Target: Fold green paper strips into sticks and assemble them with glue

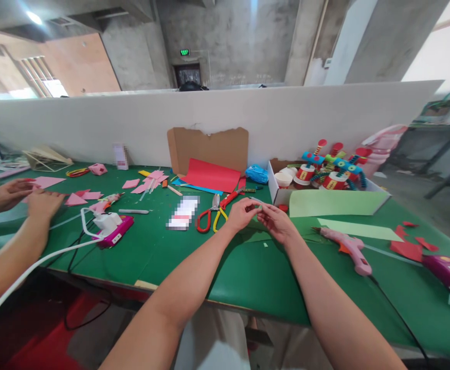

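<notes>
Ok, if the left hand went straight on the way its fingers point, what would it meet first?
Most likely the right hand: its fingertips are right in front of those of the left hand. Whether they already touch is hard to tell from this one view.

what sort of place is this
Most likely a handicraft workshop, perhaps in an unfinished building: a pink glue gun lies on the green table, colourful handmade-looking figures fill a box, and the wall behind is bare concrete.
</notes>
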Tool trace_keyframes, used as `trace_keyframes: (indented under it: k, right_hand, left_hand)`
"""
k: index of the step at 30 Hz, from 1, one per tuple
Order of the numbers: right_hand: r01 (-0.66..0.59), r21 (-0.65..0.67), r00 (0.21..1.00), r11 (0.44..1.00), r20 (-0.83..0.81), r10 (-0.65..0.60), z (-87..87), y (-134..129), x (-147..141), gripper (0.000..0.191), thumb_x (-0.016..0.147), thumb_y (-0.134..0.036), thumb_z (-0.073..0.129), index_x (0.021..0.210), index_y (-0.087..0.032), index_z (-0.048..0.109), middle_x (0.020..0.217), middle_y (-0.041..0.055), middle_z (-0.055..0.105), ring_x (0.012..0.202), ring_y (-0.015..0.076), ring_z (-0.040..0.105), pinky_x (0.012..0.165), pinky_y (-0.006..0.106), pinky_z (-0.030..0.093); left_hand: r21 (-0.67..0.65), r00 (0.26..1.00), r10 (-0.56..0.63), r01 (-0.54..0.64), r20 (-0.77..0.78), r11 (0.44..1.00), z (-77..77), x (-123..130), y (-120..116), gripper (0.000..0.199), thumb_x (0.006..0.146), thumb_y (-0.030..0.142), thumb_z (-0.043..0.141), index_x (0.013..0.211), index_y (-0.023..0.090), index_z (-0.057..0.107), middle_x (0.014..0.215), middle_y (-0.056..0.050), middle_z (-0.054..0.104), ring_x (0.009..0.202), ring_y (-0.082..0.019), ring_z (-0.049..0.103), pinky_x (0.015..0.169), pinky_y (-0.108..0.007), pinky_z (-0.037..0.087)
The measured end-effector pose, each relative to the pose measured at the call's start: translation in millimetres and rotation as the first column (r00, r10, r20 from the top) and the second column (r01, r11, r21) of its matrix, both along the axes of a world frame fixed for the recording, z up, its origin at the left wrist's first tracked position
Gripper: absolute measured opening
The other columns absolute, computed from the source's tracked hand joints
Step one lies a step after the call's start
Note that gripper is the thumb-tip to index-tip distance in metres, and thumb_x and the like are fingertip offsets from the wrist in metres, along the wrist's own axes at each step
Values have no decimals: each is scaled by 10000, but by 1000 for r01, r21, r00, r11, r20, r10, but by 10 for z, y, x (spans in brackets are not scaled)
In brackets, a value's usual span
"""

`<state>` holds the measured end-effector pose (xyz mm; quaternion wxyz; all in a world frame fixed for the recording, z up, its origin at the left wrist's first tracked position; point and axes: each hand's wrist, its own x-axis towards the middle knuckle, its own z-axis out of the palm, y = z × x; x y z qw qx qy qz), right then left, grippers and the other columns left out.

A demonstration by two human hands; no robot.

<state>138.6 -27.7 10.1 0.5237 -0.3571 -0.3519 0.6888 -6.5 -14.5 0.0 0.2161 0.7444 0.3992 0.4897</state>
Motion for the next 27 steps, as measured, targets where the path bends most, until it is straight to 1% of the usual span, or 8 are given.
trace_keyframes:
  k: [2,4,10,15,19,23,27]
  right_hand:
    - [-2,17,1000,1000,4,2,-11,5,1,146,661,-177,797,751,-165,682,582,-28,659,516,58,597,556,148,525]
    - [7,6,1000,1000,4,-7,-17,6,-3,147,651,-181,803,731,-161,681,560,-34,645,497,52,581,524,138,506]
    - [13,-38,1000,999,21,-13,-15,-6,-18,155,630,-196,812,707,-159,682,527,-51,611,458,35,534,457,117,457]
    - [20,-29,999,999,35,-19,-47,19,-13,200,605,-213,828,723,-162,675,535,-59,606,460,35,528,453,121,453]
    - [46,-16,998,999,36,-46,-77,38,-14,248,572,-230,845,739,-163,674,522,-58,603,453,40,523,447,126,449]
    - [47,-3,998,999,52,-46,-101,43,-19,284,546,-244,860,746,-151,681,535,-51,615,448,37,514,437,125,445]
    - [38,14,997,999,63,-39,-105,39,-16,274,560,-239,854,750,-148,679,521,-52,603,441,44,511,431,134,443]
  left_hand:
    - [3,1000,-14,14,-17,1000,-1,-14,-3,169,798,223,637,935,162,713,750,-21,620,647,-117,527,621,-229,440]
    - [-1,999,-23,23,-33,1000,-5,-23,-8,185,800,231,635,954,167,716,754,-24,622,643,-117,523,614,-228,439]
    - [2,994,2,-1,-106,1000,-21,-10,-15,175,803,212,624,946,172,716,799,-31,660,666,-122,553,644,-233,457]
    - [10,986,-1,2,-169,1000,0,10,-33,192,823,191,588,970,184,712,879,-42,700,771,-145,602,721,-249,484]
    - [0,984,-2,2,-179,1000,15,20,-45,208,822,182,581,987,191,707,940,-44,715,841,-158,623,784,-266,492]
    - [-8,982,8,-9,-189,1000,22,23,-52,206,805,160,589,969,186,711,910,-42,721,821,-161,627,771,-268,492]
    - [-26,985,0,-4,-174,1000,38,28,-63,215,800,138,582,972,178,706,958,-51,723,854,-166,635,787,-266,488]
